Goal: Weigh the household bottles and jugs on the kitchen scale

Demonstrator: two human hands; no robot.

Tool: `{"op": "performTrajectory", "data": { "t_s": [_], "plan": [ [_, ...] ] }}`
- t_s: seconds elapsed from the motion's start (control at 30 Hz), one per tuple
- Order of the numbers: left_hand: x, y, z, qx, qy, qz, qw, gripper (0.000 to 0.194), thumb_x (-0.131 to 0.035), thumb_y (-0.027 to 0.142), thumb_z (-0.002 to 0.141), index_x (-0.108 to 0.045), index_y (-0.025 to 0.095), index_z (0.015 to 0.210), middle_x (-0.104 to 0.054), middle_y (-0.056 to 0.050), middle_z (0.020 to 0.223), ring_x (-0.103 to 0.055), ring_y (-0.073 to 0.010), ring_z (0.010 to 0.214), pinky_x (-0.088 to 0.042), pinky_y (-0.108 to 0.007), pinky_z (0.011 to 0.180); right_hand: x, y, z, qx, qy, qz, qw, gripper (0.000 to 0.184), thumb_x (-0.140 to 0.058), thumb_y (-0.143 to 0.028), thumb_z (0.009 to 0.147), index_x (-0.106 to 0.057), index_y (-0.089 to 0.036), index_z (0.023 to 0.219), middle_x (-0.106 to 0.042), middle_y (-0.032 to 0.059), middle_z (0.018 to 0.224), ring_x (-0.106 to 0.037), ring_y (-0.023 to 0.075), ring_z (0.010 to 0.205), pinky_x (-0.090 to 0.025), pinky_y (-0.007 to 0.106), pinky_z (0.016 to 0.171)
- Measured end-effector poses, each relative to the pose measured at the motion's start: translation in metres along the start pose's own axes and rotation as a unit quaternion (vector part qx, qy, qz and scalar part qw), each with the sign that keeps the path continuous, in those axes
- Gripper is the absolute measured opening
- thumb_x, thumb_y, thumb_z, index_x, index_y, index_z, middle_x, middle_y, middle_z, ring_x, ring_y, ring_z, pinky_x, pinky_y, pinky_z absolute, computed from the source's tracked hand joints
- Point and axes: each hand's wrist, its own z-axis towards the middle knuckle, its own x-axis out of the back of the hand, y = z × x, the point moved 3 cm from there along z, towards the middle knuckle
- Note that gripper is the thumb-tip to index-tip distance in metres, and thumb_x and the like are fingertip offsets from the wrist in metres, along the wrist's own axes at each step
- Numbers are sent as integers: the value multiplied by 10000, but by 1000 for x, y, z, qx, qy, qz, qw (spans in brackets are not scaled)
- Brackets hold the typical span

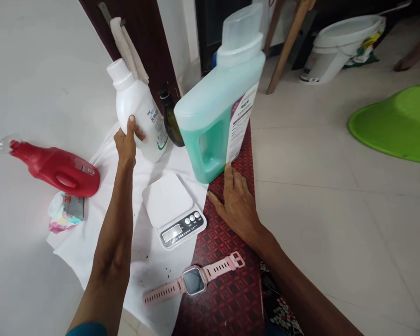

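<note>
My left hand (pixel 126 140) is closed around the lower side of a white bottle (pixel 140 109) with a white cap, standing on a white cloth (pixel 91 233). My right hand (pixel 235 200) lies flat and open on a dark red patterned mat (pixel 231 289), its fingertips just below a large jug of green liquid (pixel 217 107). A white kitchen scale (pixel 173 207) sits between my arms. A dark glass bottle (pixel 171 122) stands between the white bottle and the jug.
A red bottle (pixel 58 168) lies on its side at left, with a crumpled packet (pixel 65 212) below it. A pink smartwatch (pixel 194 280) lies near the front. A green basin (pixel 395 123) and a white bucket (pixel 339 44) sit on the tiled floor at right.
</note>
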Motion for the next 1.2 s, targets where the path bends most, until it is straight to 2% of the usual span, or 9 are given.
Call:
{"op": "performTrajectory", "data": {
  "t_s": [0.07,0.13,0.27,0.43,0.63,0.8,1.0,1.1,1.2],
  "plan": [
    [-12,-6,5,8,8,-24,1000,520,-666,699,908,-518,231,736,-457,9,638,-496,-167,607,-499,-364,670,0,0,0,-5,-2,6,1000,872,-503,-412,1043,-92,-57,1725,-513,310,1557,-515,453,1451,-445,705,1184],
    [-13,-10,6,9,47,-32,998,524,-678,702,883,-487,247,707,-382,36,588,-412,-144,545,-450,-339,589,0,0,0,-11,-5,10,1000,871,-506,-407,1039,-98,-65,1729,-505,303,1570,-505,455,1460,-437,706,1194],
    [6,-5,-7,-3,122,6,993,536,-706,706,830,-449,255,694,-345,51,554,-365,-125,514,-395,-311,522,1,0,1,-16,-10,21,1000,863,-521,-382,1028,-136,-37,1718,-501,309,1573,-504,450,1457,-428,696,1205],
    [69,0,-44,-18,199,26,980,573,-744,735,762,-451,248,694,-339,56,516,-345,-105,481,-335,-301,470,1,0,0,-16,-9,30,999,874,-531,-388,1023,-131,-58,1727,-509,298,1567,-505,444,1455,-448,696,1185],
    [162,14,-107,-25,269,53,961,557,-774,589,802,-390,241,597,-364,39,503,-358,-110,470,-314,-313,439,-1,-1,1,-15,-10,13,1000,861,-538,-381,1011,-184,-1,1697,-499,317,1565,-479,449,1477,-418,682,1217],
    [208,40,-165,0,319,44,947,554,-818,540,701,-383,237,541,-346,54,479,-308,-103,456,-263,-306,430,-1,-2,2,-6,-6,10,1000,863,-541,-384,1002,-203,20,1685,-509,321,1549,-514,454,1423,-431,684,1201],
    [223,72,-220,37,372,9,927,482,-817,440,638,-390,231,562,-323,68,513,-290,-100,487,-238,-287,443,0,-4,3,-1,-15,8,1000,871,-539,-380,996,-200,44,1677,-492,351,1552,-526,472,1393,-446,692,1177],
    [220,88,-235,64,359,-23,931,426,-794,430,659,-421,227,620,-337,66,562,-275,-98,500,-243,-275,457,0,-4,2,0,-16,10,1000,875,-535,-374,994,-182,31,1684,-488,344,1562,-522,471,1399,-445,699,1175],
    [209,101,-236,53,330,-51,941,454,-777,449,666,-379,230,671,-314,72,592,-233,-89,491,-218,-265,460,0,-5,2,-5,-19,8,1000,865,-531,-376,996,-203,63,1666,-478,358,1565,-506,473,1421,-428,688,1197]
  ]
}}
